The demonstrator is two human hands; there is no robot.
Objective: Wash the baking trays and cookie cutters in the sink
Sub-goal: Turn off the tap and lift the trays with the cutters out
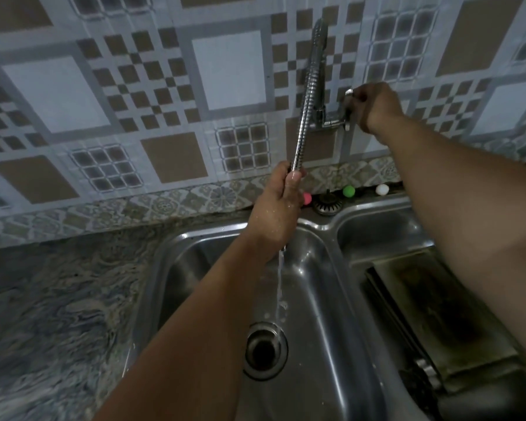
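My left hand [275, 208] grips the lower end of the flexible chrome faucet hose [305, 110], and a thin stream of water [280, 284] falls from it into the left steel sink basin [316, 299] toward the drain [264, 349]. My right hand [374, 104], wearing a ring, is closed around the tap handle [345, 112] on the wall fitting. Dark, stained baking trays [431, 305] lie stacked in the right basin under my right forearm. No cookie cutters can be made out.
A marbled grey counter [58, 299] runs left of the sink. On the back ledge sit a pink ball [306, 198], a green ball [349, 191], a white ball [382, 189] and a metal strainer plug [328, 205]. Patterned tiles cover the wall.
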